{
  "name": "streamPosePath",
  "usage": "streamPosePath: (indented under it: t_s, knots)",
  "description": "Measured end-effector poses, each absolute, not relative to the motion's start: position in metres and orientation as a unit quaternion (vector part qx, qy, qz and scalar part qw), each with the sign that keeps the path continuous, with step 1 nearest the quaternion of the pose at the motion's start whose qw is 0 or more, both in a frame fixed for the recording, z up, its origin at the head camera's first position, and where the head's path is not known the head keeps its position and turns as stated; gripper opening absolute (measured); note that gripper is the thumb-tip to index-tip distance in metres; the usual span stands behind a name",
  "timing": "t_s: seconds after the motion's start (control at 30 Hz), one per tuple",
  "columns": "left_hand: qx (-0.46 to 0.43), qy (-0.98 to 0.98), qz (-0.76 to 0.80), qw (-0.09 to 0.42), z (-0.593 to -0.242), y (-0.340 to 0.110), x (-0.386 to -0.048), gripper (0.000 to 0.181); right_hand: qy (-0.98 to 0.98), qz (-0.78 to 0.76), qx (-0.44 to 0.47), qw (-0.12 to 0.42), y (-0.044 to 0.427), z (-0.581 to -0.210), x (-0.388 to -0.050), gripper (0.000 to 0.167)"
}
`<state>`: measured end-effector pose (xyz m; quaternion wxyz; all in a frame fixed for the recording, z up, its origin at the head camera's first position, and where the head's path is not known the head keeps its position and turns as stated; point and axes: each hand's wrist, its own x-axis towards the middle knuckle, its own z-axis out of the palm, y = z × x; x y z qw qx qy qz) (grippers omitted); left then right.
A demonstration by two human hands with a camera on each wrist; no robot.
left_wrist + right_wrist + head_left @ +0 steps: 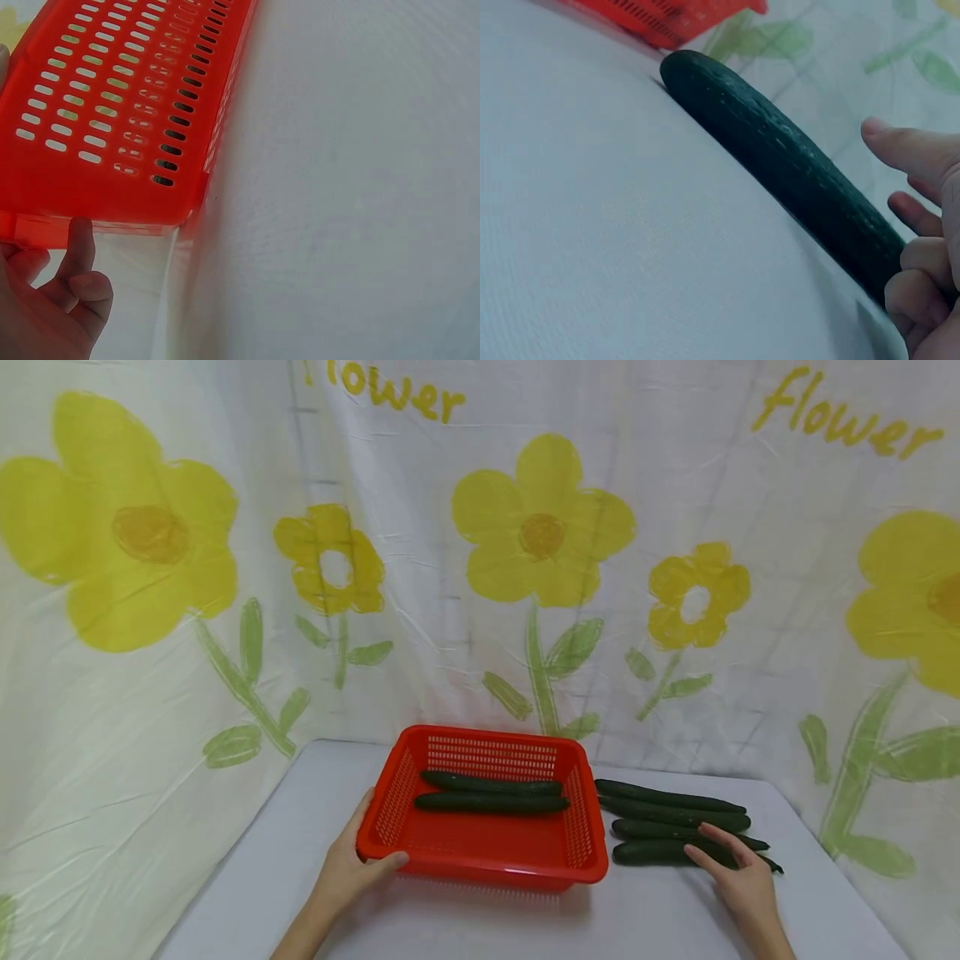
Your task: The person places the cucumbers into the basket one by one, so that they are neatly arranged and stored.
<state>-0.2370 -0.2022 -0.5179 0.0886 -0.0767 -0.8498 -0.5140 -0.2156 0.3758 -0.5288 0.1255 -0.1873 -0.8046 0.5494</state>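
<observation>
My left hand [348, 864] holds the near left corner of a red plastic basket [480, 862], thumb on the front rim and the other fingers along its left side. In the left wrist view, curled fingers [81, 247] touch the basket's [97, 191] lower edge. Two dark green cucumbers [491, 802] lie side by side inside, toward the back. Right of the basket, several more cucumbers lie on the table. Over the nearest cucumber [648, 852] is my right hand [738, 877], thumb and index finger apart. In the right wrist view, its lower fingers [922, 259] overlap that cucumber [780, 165]; contact is unclear.
A white-covered table [262, 860] carries everything. Behind it and along the sides hangs a white curtain [420, 652] printed with yellow flowers. The row of cucumbers [667, 794] begins close beside the basket's right wall.
</observation>
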Motion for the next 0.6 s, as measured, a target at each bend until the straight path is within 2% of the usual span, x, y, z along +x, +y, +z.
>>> streamPosePath:
  t_s: [0.27, 0.6]
  knots:
    - [-0.076, -0.848, -0.517, 0.087, -0.518, -0.204, -0.237, 0.111, -0.841, 0.503, -0.163, 0.116, 0.382, -0.541, -0.218, 0.081]
    - [-0.075, -0.848, -0.516, 0.091, -0.519, -0.204, -0.237, 0.110, -0.917, 0.362, -0.070, 0.150, 0.380, -0.548, -0.220, 0.069]
